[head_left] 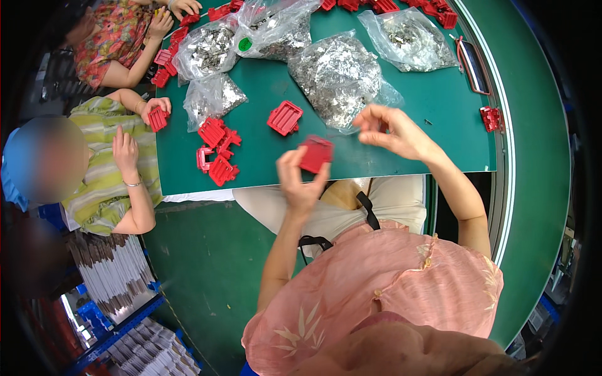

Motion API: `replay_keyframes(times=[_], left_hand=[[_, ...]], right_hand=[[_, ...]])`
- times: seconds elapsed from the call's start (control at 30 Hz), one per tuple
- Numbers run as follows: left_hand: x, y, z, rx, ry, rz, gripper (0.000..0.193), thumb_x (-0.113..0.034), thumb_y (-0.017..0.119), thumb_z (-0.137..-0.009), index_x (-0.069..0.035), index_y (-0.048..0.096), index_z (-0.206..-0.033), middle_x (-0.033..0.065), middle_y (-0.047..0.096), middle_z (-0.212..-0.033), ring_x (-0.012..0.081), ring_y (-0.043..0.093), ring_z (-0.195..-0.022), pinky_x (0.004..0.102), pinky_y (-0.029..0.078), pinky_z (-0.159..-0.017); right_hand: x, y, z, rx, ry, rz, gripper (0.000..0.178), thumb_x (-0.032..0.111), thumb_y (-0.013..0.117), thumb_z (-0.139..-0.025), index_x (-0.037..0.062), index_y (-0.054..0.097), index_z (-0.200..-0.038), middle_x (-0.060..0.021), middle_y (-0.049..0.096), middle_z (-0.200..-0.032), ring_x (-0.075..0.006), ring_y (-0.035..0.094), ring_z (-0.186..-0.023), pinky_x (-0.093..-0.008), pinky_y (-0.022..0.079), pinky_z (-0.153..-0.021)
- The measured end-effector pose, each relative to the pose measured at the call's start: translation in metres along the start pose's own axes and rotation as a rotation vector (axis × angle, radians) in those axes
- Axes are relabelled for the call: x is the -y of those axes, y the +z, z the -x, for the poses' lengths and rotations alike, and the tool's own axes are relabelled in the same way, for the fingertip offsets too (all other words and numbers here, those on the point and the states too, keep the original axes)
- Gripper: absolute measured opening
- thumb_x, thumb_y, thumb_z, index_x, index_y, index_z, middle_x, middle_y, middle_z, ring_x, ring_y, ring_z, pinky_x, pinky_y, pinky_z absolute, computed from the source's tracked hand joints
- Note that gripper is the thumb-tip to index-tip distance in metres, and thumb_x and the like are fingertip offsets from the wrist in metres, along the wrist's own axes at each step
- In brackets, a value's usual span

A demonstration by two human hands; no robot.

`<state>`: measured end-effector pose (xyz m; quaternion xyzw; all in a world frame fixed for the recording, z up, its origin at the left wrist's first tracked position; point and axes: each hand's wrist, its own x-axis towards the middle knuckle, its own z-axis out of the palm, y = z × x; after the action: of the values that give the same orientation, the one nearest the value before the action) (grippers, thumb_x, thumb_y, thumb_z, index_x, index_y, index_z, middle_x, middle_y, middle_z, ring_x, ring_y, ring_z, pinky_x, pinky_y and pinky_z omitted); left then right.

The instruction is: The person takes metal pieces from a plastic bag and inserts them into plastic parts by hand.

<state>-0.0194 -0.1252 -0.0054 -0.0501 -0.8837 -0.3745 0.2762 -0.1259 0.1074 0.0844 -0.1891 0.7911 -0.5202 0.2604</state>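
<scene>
My left hand (301, 182) grips a red plastic part (318, 154) by its edges, fingers and thumb on either side, just above the table's near edge. The part is slightly blurred, with its fairly flat face up. My right hand (395, 133) is raised to the right of it, fingers curled and thumb apart from them; I see nothing between the fingertips. Beyond that hand lies a clear plastic bag (338, 78) full of small silvery metal pieces. A single red slotted part (285, 118) rests on the table, left of the bag.
Several red parts (221, 141) lie in a group at left. More clear bags (411, 37) of metal pieces stand across the green table (263, 166). A phone (473, 67) and another red part (490, 119) are at right. A co-worker's hand (157, 113) holds a red part.
</scene>
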Motion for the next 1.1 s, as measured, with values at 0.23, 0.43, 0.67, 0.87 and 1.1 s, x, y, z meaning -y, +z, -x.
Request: replay_keyframes(times=[0.23,0.43,0.67,0.87,1.1], left_hand=[[0.040,-0.039,-0.013,-0.117,-0.154,-0.480,0.057,-0.017,0.075,-0.082,-0.003,0.054,-0.133,0.0183,0.051,-0.128,0.0326,0.049,-0.114,0.0449,0.040,-0.098],[-0.013,-0.031,-0.076,0.118,-0.416,-0.372,0.062,-0.020,0.071,-0.085,0.003,0.047,-0.137,0.0240,0.044,-0.140,0.0362,0.048,-0.117,0.0474,0.038,-0.101],[0.001,0.000,-0.069,0.197,-0.118,-0.348,0.075,-0.023,0.073,-0.081,0.011,0.040,-0.138,0.0297,0.038,-0.145,0.0428,0.048,-0.118,0.0502,0.038,-0.103],[-0.020,-0.013,-0.069,0.391,-0.103,-0.111,0.077,-0.003,0.065,-0.075,0.005,0.033,-0.145,0.0291,0.024,-0.153,0.0443,0.050,-0.120,0.0456,0.047,-0.093],[-0.015,-0.017,-0.083,0.679,-0.033,-0.006,0.075,0.007,0.060,-0.076,-0.009,0.040,-0.146,0.0134,0.050,-0.141,0.0237,0.061,-0.075,0.0341,0.052,-0.070]], right_hand=[[0.156,0.008,0.032,-0.198,-0.806,-0.220,0.049,-0.001,0.071,-0.071,-0.0010,0.058,-0.118,-0.0093,0.062,-0.104,-0.0132,0.058,-0.080,-0.0258,0.044,-0.073],[0.187,0.021,0.058,-0.153,-0.744,-0.504,0.053,0.009,0.077,-0.068,0.0040,0.059,-0.117,-0.0061,0.062,-0.100,-0.0155,0.059,-0.078,-0.0267,0.043,-0.070],[0.178,0.016,0.081,-0.353,-0.831,-0.457,0.053,0.016,0.081,-0.066,0.0062,0.060,-0.114,-0.0046,0.062,-0.097,-0.0167,0.059,-0.076,-0.0278,0.043,-0.068],[0.155,0.011,0.083,-0.483,-0.894,-0.456,0.053,0.021,0.083,-0.066,0.0078,0.060,-0.112,-0.0035,0.061,-0.095,-0.0176,0.059,-0.074,-0.0285,0.043,-0.068],[-0.013,-0.005,-0.012,-0.450,-0.286,0.507,0.016,0.012,0.069,-0.084,0.0052,0.067,-0.098,-0.0135,0.064,-0.093,-0.0346,0.064,-0.087,-0.0425,0.052,-0.074]])
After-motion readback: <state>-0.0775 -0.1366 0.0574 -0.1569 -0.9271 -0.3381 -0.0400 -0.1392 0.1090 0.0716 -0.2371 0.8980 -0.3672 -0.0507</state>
